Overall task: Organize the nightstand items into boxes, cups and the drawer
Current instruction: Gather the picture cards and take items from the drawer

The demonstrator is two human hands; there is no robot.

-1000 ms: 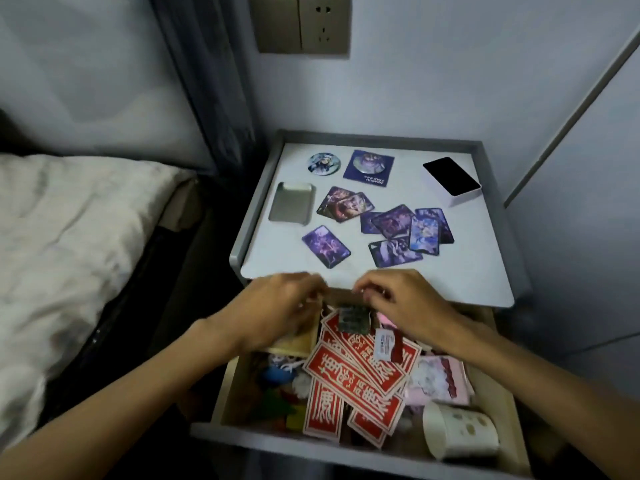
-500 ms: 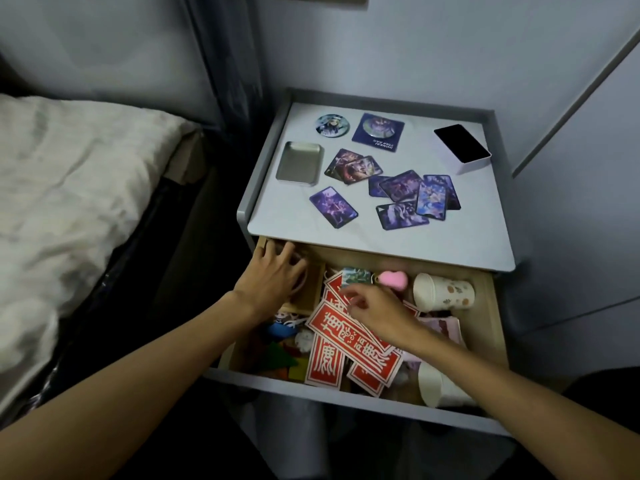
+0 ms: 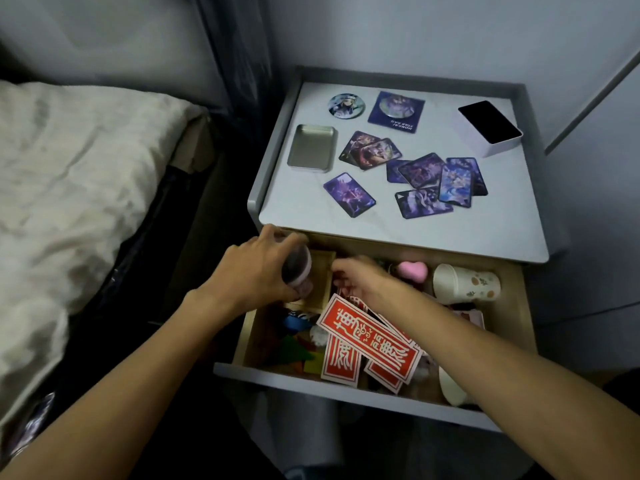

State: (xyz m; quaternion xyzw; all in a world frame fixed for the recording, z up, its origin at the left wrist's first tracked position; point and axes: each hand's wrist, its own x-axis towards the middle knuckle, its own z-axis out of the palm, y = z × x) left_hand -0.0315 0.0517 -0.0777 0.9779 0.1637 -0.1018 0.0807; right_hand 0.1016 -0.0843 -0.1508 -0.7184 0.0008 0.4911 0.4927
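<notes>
The left grip (image 3: 254, 273) holds a container (image 3: 297, 270) near the drawer (image 3: 311, 380) rim.

- Drawer (image 3: 346, 388): pulled open below the nightstand top (image 3: 491, 226), crowded.
- Silver tin (image 3: 313, 147): lidless, flat on the top, left side.
- Picture cards (image 3: 436, 183): purple, face up, scattered mid-top; several overlapping, one alone nearer left.
- Round badge (image 3: 346, 105): flat at the far edge, just left of a blue square card (image 3: 396, 111).
- White box (image 3: 489, 132): black upper face, far right corner.
- Paper cup (image 3: 465, 283): white, on its side, far right of the drawer.
- Red cards (image 3: 370, 348): overlapping heap mid-drawer.
- Small round jar (image 3: 298, 268): dark, pinkish rim, gripped by the left hand (image 3: 256, 271) over a wooden box (image 3: 320, 282), far left of the drawer.
</notes>
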